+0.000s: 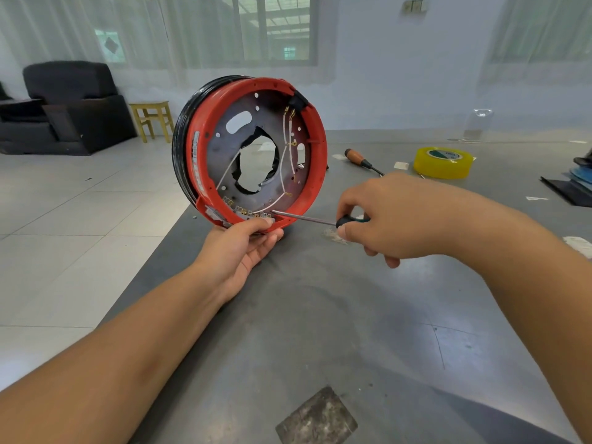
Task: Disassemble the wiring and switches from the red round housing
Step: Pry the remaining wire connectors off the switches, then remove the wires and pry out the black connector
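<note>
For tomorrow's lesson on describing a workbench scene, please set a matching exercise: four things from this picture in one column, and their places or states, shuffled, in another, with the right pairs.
Things
1. red round housing
2. green-handled screwdriver
3. wooden-handled screwdriver
4. yellow tape roll

Places or states
A. lying unused on the table behind the housing
B. stood on edge, steadied by the left hand
C. lying flat at the far right of the table
D. held in the right hand, tip at the housing's lower rim

Pairs: 1-B, 2-D, 3-A, 4-C
</note>
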The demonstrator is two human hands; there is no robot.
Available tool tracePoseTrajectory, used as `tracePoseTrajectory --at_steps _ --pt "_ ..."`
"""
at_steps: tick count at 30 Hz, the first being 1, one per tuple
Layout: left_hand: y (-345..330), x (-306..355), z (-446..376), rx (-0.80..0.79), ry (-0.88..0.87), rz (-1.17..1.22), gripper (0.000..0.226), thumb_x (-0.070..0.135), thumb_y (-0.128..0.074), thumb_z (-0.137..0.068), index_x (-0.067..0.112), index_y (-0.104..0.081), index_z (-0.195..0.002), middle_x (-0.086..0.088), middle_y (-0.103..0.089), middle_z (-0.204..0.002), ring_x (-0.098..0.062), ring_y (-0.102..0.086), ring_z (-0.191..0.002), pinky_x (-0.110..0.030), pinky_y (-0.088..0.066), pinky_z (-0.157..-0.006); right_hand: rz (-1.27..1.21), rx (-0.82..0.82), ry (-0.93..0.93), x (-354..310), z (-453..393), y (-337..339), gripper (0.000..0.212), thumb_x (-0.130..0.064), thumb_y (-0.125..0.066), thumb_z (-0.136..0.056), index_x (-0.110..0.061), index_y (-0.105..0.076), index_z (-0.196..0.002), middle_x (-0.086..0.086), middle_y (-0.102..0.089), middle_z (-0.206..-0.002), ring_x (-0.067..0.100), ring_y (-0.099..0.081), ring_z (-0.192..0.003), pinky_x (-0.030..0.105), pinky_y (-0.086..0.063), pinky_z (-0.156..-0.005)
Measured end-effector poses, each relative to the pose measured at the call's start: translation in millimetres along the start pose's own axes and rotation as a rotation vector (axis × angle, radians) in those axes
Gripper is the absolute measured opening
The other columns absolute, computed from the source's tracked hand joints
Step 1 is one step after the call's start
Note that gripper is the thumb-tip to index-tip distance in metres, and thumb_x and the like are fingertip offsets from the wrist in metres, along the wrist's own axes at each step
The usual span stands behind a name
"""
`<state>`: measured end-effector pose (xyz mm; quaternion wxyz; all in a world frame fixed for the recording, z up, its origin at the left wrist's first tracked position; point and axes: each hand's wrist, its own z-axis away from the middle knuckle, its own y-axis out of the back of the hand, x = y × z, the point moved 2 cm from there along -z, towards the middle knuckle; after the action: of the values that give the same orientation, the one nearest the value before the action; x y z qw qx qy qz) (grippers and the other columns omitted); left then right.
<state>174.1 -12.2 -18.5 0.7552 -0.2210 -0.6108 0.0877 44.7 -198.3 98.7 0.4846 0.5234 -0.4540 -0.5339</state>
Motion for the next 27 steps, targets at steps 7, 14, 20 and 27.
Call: tracePoseTrajectory --at_steps 7,14,20,27 --pt "0.3 0.3 -0.7 -0.018 0.007 0.007 0.018 -0.003 -0.073 -0.092 -0.008 -0.072 -0.109 -0.021 -0.079 -0.091 -0.026 -0.08 -0.08 -0.022 -0.061 -0.062 -0.258 0.07 0.008 45.9 15.0 15.8 0.003 -0.044 -0.061 -0.095 -0.045 -0.062 -0.098 -0.015 -0.074 -0.074 0.008 -0.07 -0.058 0.021 -0.048 -0.054" --pt "1.9 0.5 -2.0 -0.012 0.032 0.03 0.009 -0.002 -0.074 -0.091 -0.006 -0.075 -0.099 -0.021 -0.079 -0.092 -0.027 -0.08 -0.081 -0.022 -0.062 -0.062 -0.664 0.529 -0.03 109.3 33.5 -32.9 0.018 -0.033 -0.067 -0.096 -0.046 -0.062 -0.109 -0.009 -0.072 -0.081 0.011 -0.063 -0.061 0.022 -0.049 -0.058" --pt "1.5 0.8 1.5 -0.033 0.029 0.006 0.012 0.001 -0.075 -0.091 -0.006 -0.076 -0.1 -0.021 -0.079 -0.093 -0.026 -0.08 -0.08 -0.022 -0.061 -0.061 0.077 0.508 -0.318 127.1 20.9 -83.1 0.04 -0.049 -0.052 -0.101 -0.037 -0.047 -0.138 0.003 -0.073 -0.111 0.033 -0.068 -0.098 0.04 -0.053 -0.068" --pt "-4.0 0.2 8.9 -0.098 0.025 -0.062 0.022 0.007 -0.076 -0.093 -0.005 -0.075 -0.11 -0.021 -0.08 -0.097 -0.026 -0.081 -0.082 -0.022 -0.061 -0.062 0.383 0.514 -0.359 131.2 6.6 -96.3 0.022 -0.048 -0.047 -0.101 -0.028 -0.057 -0.105 -0.005 -0.071 -0.096 0.024 -0.068 -0.089 0.03 -0.035 -0.05"
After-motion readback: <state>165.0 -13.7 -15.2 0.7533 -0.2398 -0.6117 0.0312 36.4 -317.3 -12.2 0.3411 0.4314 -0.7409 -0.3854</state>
